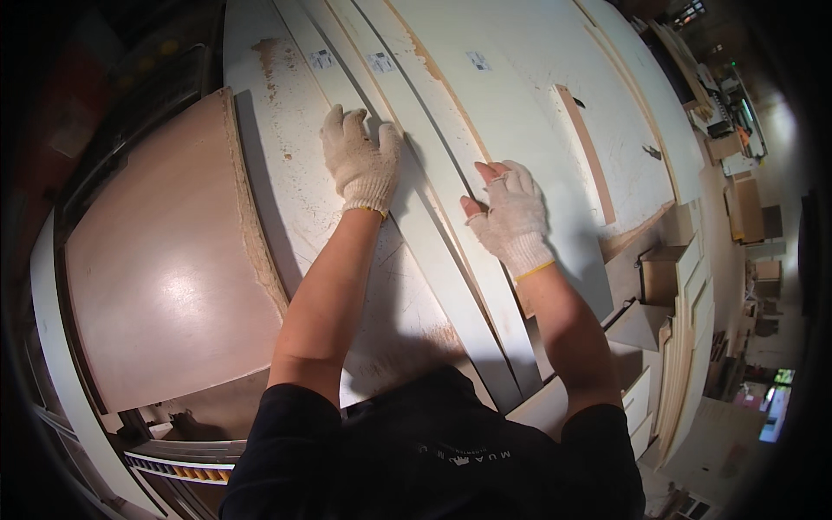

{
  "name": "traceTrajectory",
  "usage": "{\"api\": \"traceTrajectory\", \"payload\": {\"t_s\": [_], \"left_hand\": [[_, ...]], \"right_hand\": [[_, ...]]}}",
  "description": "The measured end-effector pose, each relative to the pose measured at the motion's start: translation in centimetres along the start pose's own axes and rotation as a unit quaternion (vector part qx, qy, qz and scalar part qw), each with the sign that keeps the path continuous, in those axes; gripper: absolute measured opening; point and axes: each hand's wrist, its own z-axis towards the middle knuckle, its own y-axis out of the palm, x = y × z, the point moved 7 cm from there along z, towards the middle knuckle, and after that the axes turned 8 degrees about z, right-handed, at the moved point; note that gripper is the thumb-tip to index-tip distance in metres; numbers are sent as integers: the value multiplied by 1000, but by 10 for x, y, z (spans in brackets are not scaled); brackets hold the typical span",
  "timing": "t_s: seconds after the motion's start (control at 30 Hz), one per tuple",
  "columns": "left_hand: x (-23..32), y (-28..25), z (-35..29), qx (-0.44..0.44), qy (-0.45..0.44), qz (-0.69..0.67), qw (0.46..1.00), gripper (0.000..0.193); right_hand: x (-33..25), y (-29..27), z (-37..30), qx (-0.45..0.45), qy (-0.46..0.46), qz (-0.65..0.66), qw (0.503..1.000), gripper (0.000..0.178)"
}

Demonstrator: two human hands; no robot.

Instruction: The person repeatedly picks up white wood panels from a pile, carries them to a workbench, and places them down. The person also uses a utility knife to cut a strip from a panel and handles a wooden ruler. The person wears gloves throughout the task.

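Both of my hands wear off-white knit work gloves. My left hand (362, 160) lies palm down on a long narrow white board strip (446, 273), fingers slightly bent and apart. To its right, my right hand (511, 208) rests with spread fingers at the edge between a second white strip (425, 143) and a wide white panel (537, 130). Bare fingertips stick out of the right glove. The strips run side by side, away from my body, with dark gaps along their edges. Beneath them is a worn, scratched white surface (303, 173).
At left lies a large brownish board (173, 251) with a rough, chipped edge. A thin brown-faced strip (586, 156) lies on the right side of the panels. Several boards (680, 364) stand stacked at lower right. Cartons (747, 208) and clutter line the far right.
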Motion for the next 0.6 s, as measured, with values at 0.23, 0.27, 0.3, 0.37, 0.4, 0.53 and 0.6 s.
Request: {"api": "traceTrajectory", "payload": {"t_s": [0.23,0.27,0.3,0.37,0.4,0.53,0.6], "left_hand": [[-13,-11,-4,82,-122,-274,950,35],[-16,-10,-4,84,-140,-291,943,33],[-18,-12,-4,99,-139,-289,942,35],[-21,-13,-2,106,-141,-279,944,38],[-20,-15,1,115,-117,-294,942,38],[-23,-21,-5,127,-104,-280,946,39],[-24,-23,-12,119,-124,-291,941,37]], "right_hand": [[-63,8,58,-107,66,64,990,69],[-63,2,63,-97,76,119,985,69],[-59,-4,64,-78,102,164,978,70],[-55,-11,60,-52,140,264,953,72],[-55,-16,57,-30,136,269,953,73],[-74,-25,26,1,91,253,963,74],[-93,-25,8,-12,72,219,973,73]]}}
